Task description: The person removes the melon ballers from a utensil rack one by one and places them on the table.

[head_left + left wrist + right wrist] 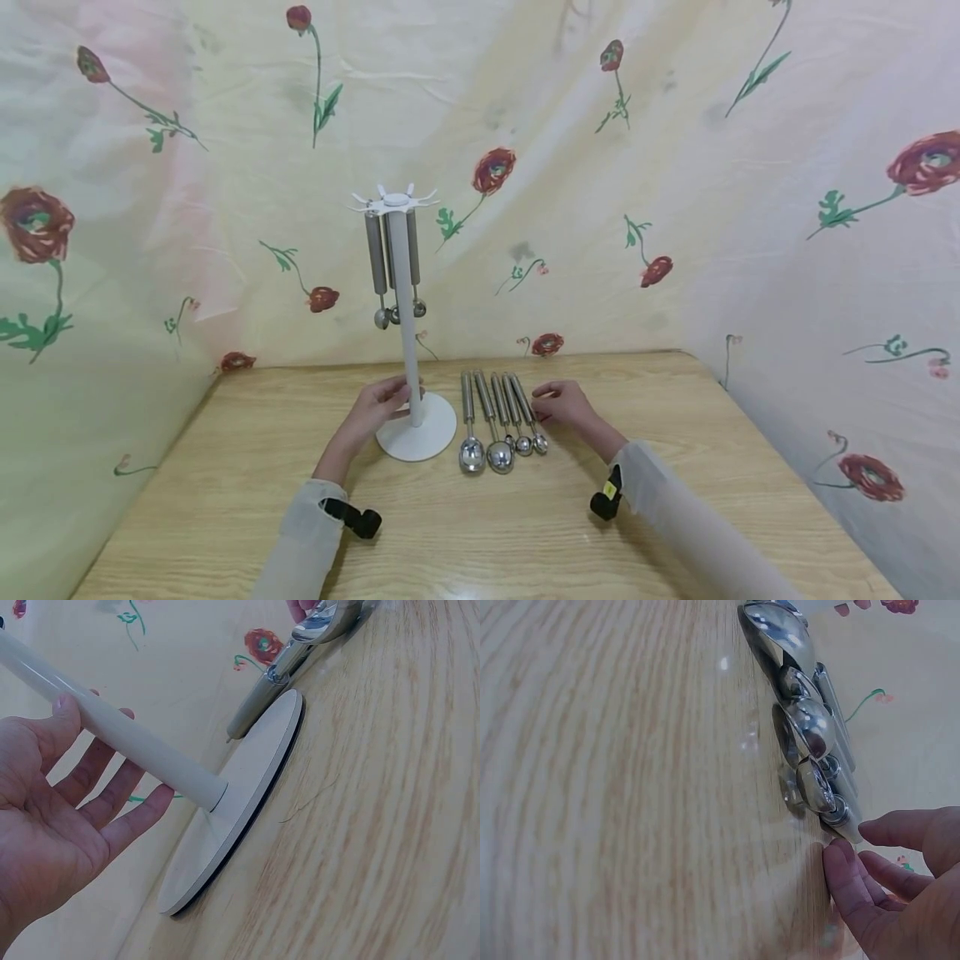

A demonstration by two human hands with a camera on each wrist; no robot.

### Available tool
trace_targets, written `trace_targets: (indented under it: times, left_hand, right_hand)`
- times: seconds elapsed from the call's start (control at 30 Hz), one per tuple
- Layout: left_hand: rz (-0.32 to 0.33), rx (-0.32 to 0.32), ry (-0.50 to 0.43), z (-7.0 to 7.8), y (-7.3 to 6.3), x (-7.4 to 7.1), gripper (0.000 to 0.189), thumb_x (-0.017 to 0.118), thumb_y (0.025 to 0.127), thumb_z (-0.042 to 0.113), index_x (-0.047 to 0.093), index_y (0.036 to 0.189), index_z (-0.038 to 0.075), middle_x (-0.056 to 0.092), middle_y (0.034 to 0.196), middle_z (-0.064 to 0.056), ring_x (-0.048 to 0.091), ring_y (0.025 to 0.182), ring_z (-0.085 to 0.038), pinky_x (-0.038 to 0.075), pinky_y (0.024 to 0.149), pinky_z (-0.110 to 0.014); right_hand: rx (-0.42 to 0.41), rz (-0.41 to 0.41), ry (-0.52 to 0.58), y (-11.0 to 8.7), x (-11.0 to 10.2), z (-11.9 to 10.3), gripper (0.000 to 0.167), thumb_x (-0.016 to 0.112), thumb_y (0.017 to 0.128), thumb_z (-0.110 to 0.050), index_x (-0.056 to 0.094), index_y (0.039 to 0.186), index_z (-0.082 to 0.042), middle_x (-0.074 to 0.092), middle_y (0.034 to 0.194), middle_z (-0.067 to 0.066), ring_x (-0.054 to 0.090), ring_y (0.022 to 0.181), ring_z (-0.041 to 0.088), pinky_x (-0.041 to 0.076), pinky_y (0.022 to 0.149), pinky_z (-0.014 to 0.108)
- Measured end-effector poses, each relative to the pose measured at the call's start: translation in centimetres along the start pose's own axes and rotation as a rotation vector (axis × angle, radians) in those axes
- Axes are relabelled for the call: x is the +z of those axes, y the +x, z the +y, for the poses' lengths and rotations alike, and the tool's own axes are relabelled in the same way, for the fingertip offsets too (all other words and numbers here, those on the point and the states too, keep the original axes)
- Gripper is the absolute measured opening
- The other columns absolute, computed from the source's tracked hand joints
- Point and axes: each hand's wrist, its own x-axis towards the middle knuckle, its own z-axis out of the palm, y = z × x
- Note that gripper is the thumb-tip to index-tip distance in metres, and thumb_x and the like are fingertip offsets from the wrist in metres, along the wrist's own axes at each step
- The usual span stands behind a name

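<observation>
My left hand (pixel 381 406) holds the post of a white utensil stand (pixel 408 333), its thumb on one side and fingers behind; the round base (pixel 225 825) rests on the table. Several metal scoops lie side by side to the right, bowls toward me: a long oval scoop (pixel 472 454), a wide round scoop (pixel 500 456) and smaller ones. My right hand (pixel 564 403) is beside the handle of the rightmost small scoop (pixel 541 443). In the right wrist view its thumb and fingertips (pixel 843 855) flank the end of that handle (pixel 846 823), without a visible grip.
Several metal scoops (pixel 377 254) with small bowls hang by their handles from the stand's hooked top (pixel 396 200). The wooden table (pixel 480 542) reaches back to a flower-printed cloth (pixel 555 208), which also rises at both sides.
</observation>
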Motion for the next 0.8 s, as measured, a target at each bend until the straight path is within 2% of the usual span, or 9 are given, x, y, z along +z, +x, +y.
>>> trace_targets:
  times: [0.33,0.47,0.5,0.57,0.73,0.8]
  left_hand:
    - [0.001,0.0,0.009,0.1,-0.1,0.2,0.045,0.05,0.108,0.02,0.049,0.146,-0.006,0.061,0.138,-0.026,0.058,0.132,-0.036,0.052,0.11,-0.05]
    - [0.012,0.006,0.039,0.2,-0.2,0.2,0.046,0.06,0.104,0.018,0.052,0.144,-0.004,0.063,0.136,-0.023,0.063,0.124,-0.03,0.056,0.107,-0.045]
    - [0.023,0.011,0.049,0.2,-0.2,0.3,0.046,0.063,0.103,0.018,0.054,0.143,-0.003,0.064,0.134,-0.022,0.064,0.121,-0.028,0.057,0.105,-0.043]
    - [0.06,0.023,0.058,0.1,-0.2,0.6,0.046,0.07,0.098,0.017,0.058,0.139,-0.002,0.066,0.131,-0.021,0.067,0.114,-0.025,0.059,0.101,-0.04]
    - [0.205,0.053,0.042,-0.3,0.0,1.5,0.041,0.08,0.089,0.012,0.066,0.126,0.001,0.068,0.12,-0.017,0.071,0.104,-0.024,0.063,0.091,-0.037]
    - [0.255,0.067,0.042,-0.3,0.0,1.8,0.038,0.081,0.087,0.009,0.068,0.122,0.002,0.068,0.117,-0.015,0.071,0.103,-0.024,0.064,0.089,-0.035]
  right_hand:
    - [-0.027,0.014,-0.054,0.0,-0.3,-1.1,0.033,0.065,0.093,-0.002,0.063,0.122,0.014,0.073,0.102,0.028,0.073,0.075,0.023,0.066,0.069,0.037]
    - [-0.056,0.006,-0.042,0.2,-0.6,-2.4,0.036,0.065,0.095,-0.005,0.061,0.126,0.014,0.072,0.108,0.029,0.073,0.08,0.024,0.066,0.075,0.039]
    - [-0.065,-0.006,-0.032,-0.1,-0.7,-3.1,0.036,0.064,0.096,-0.005,0.06,0.127,0.014,0.07,0.111,0.03,0.072,0.083,0.027,0.066,0.078,0.042]
    - [-0.085,-0.022,-0.023,-0.1,-0.8,-4.0,0.038,0.063,0.098,-0.007,0.059,0.129,0.014,0.07,0.113,0.03,0.072,0.084,0.025,0.066,0.08,0.042]
    - [-0.164,-0.038,-0.034,0.3,-0.8,-6.1,0.037,0.064,0.099,-0.009,0.061,0.13,0.011,0.072,0.11,0.027,0.073,0.084,0.023,0.066,0.076,0.035]
    - [-0.191,-0.038,-0.037,0.4,-0.7,-7.3,0.036,0.065,0.099,-0.01,0.062,0.129,0.009,0.073,0.108,0.024,0.073,0.086,0.026,0.065,0.075,0.034]
